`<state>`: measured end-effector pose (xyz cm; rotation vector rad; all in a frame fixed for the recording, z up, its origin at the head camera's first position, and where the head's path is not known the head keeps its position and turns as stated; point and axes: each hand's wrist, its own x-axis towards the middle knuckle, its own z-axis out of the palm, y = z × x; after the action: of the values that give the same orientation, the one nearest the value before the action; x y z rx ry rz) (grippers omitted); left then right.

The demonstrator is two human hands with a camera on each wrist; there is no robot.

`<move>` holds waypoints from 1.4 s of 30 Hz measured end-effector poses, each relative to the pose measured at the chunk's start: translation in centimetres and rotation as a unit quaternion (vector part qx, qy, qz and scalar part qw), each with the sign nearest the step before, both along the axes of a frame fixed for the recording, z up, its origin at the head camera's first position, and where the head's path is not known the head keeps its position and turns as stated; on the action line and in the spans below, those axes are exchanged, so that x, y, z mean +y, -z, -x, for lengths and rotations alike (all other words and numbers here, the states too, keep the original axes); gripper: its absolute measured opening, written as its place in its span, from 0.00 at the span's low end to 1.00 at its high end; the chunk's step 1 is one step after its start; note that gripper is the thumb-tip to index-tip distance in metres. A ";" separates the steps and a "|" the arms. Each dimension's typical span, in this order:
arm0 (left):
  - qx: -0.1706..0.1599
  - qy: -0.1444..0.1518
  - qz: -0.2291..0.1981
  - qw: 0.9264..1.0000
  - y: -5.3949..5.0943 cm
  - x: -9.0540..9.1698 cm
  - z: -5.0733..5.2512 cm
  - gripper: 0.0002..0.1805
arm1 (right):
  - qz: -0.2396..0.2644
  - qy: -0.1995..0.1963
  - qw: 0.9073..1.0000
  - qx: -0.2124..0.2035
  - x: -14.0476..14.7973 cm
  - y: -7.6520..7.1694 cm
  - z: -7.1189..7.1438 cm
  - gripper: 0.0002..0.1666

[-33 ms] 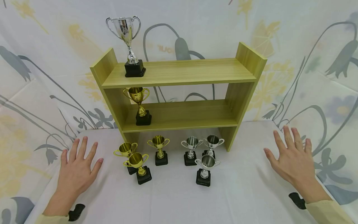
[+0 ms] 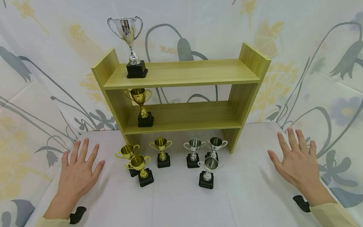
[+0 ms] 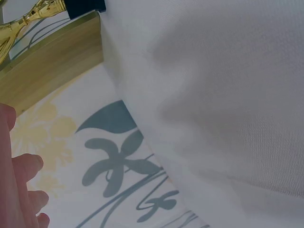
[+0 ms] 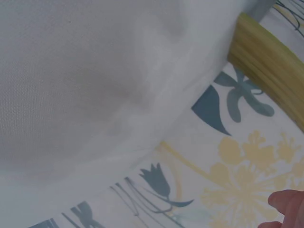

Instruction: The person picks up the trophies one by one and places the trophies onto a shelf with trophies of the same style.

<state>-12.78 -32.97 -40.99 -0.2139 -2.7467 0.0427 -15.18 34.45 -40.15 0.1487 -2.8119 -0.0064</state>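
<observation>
My left hand (image 2: 77, 175) hovers over the white table left of the trophies, fingers spread and holding nothing. On the far right, my right hand (image 2: 299, 162) is likewise spread, with nothing in it. Nearest the left hand are small gold trophies, a front one (image 2: 141, 170), one partly hidden behind it (image 2: 127, 151), and another (image 2: 162, 152) to the right. Three small silver trophies, one in front (image 2: 208, 173), stand on the table right of centre. A large silver trophy (image 2: 133, 47) is on the top shelf's left end; a gold trophy (image 2: 144, 107) stands below it on the middle shelf.
A two-level wooden shelf unit (image 2: 184, 74) stands at the back of the table (image 2: 175, 205). Patterned cloth (image 2: 286, 47) hangs behind and on both sides. Its side panel appears in the left wrist view (image 3: 57, 64) and the right wrist view (image 4: 266, 61).
</observation>
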 end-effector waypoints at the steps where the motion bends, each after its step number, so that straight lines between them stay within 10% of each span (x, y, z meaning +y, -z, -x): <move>1: 0.000 0.000 0.000 1.000 0.0 0.0 0.0 0.36 | 0.000 0.001 1.000 -0.001 0.0 0.0 0.0 0.48; 42: -0.002 0.022 -0.056 0.998 -0.6 0.0 0.4 0.30 | 0.038 -0.020 0.999 0.018 -0.4 0.1 -1.0 0.43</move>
<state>-13.19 -32.93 -40.41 -0.2424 -2.7367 -0.1218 -14.13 34.07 -40.28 0.1865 -2.7677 0.1049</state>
